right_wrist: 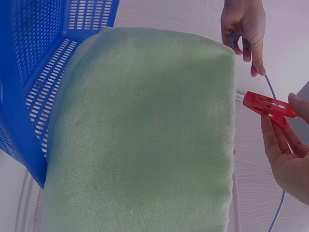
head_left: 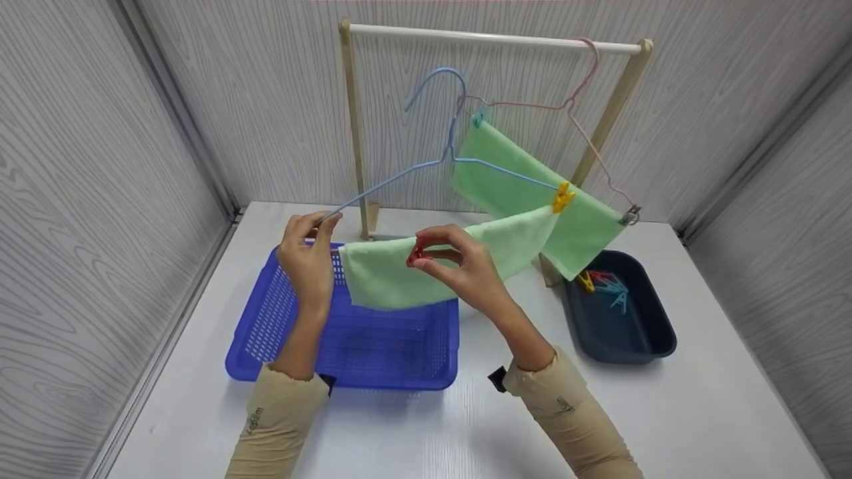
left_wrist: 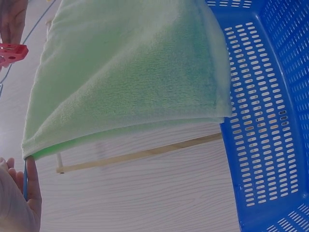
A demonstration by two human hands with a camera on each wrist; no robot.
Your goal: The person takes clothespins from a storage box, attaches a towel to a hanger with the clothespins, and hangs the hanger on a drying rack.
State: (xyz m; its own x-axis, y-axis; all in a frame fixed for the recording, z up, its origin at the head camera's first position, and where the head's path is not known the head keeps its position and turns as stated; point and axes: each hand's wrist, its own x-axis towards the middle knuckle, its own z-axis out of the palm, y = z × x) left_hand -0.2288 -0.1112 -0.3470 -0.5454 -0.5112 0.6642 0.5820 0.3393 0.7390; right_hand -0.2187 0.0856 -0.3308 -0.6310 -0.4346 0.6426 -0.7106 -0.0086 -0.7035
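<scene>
My left hand (head_left: 307, 263) grips the left end of a blue wire hanger (head_left: 393, 178), its fingertips near the corner of a light green towel (head_left: 386, 279). The towel drapes from the hanger, and a yellow clothespin (head_left: 563, 197) clips its right end. In front of the towel, my right hand (head_left: 469, 269) pinches a red clothespin (head_left: 415, 253) between thumb and fingers. The right wrist view shows this red clothespin (right_wrist: 268, 107) apart from the towel's edge. Seen from the left wrist, the left hand (left_wrist: 21, 198) is at the towel's corner.
Below the towel stands a blue perforated basket (head_left: 343, 384). Behind, a rack with a white rod (head_left: 492, 38) bears a pink hanger (head_left: 586, 73) with another green towel (head_left: 526, 166) clipped on. A dark tray (head_left: 655, 319) at right holds several clothespins (head_left: 609, 286).
</scene>
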